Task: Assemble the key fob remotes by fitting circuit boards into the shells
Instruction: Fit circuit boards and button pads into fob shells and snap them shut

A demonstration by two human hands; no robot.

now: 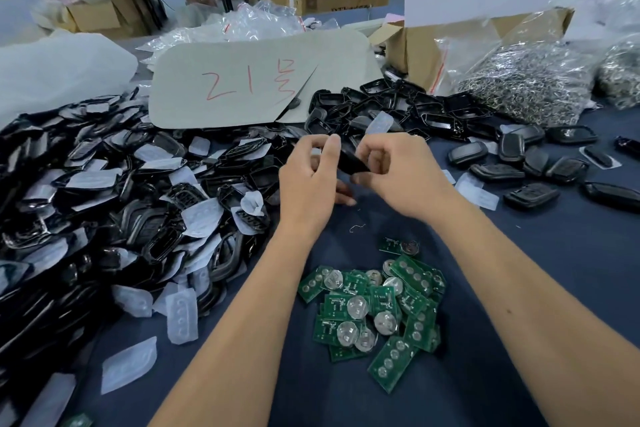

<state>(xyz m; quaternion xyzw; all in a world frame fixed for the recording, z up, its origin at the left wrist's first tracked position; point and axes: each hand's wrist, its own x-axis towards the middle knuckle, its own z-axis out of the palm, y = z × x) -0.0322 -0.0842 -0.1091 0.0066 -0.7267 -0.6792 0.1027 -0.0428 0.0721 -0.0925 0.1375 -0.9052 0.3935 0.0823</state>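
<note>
Both hands meet over the middle of the table around one black key fob shell (351,161). My left hand (310,177) pinches its left end between thumb and fingers. My right hand (398,173) grips its right side with curled fingers. The hands hide most of the shell. A heap of green circuit boards (377,302) with round metal battery clips lies on the dark blue cloth below my wrists. A big pile of black shells and white rubber pads (114,204) fills the left side.
Several closed fobs (540,166) lie at the right. More open black shells (388,107) sit behind my hands. A grey card with red writing (249,80), a cardboard box (433,45) and bags of metal rings (526,87) stand at the back.
</note>
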